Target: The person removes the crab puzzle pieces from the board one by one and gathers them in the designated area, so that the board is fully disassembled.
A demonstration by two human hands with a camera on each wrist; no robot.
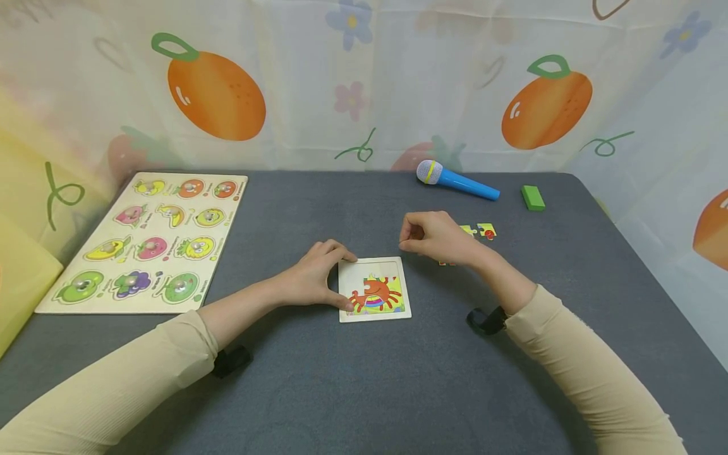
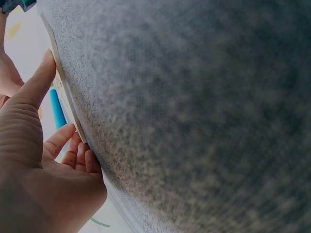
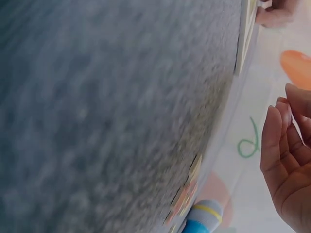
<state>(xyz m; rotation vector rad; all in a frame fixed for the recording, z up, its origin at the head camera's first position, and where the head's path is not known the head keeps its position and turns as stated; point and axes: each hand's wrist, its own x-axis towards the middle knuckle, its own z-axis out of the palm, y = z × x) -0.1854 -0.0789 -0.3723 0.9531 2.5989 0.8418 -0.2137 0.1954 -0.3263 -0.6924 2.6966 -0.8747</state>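
A small square puzzle board [image 1: 402,278] with a pale frame lies in front of me, its lower part filled by a red crab picture [image 1: 380,292]. My left hand [image 1: 309,275] steadies the board along its left side. The thumb presses on the lower left corner and the fingers are at the upper left corner. Just beyond the board's upper right corner my right hand [image 1: 435,237] is raised above the table, its fingers curled in and its thumb close to the fingertips. I cannot tell whether anything thin is between them. Puzzle pieces [image 1: 486,230] lie behind that hand, partly hidden by it.
A large wooden board with fruit knob pieces [image 1: 193,264] lies on the left of the dark table [image 1: 364,392]. A blue toy microphone [image 1: 463,184] is at the back, with a green block [image 1: 533,198] to its right. A printed curtain [image 1: 387,82] hangs behind.
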